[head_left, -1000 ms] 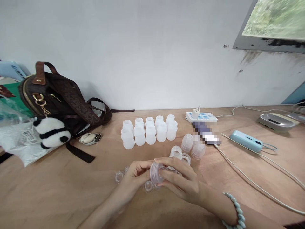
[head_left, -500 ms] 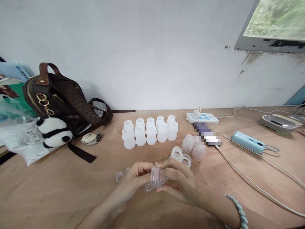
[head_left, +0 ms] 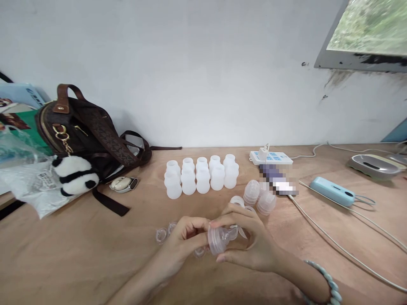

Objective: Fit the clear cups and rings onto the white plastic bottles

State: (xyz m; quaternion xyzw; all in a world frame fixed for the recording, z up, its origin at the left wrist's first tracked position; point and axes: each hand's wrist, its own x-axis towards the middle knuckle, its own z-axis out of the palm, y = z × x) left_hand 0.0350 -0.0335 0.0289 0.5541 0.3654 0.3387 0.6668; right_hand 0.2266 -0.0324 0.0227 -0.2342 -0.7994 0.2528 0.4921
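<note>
Plywood table (head_left: 63, 250), white wall (head_left: 190, 63), window corner (head_left: 369, 38), brown bag (head_left: 82, 131)

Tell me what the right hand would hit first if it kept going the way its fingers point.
The right hand points left, so it would first meet the left hand, which shares its grip on the clear cap. Depth is hard to judge.

Both forearms were bare, with no sleeves in view. The right wrist wore a bracelet (head_left: 324, 281) of smooth, rounded, pale blue-green beads strung closely together. The left hand (head_left: 184, 237) and its wrist carried no jewellery that could be seen. The right hand (head_left: 251, 245) showed no rings on its visible fingers. The nails were short and looked unpainted.
</note>
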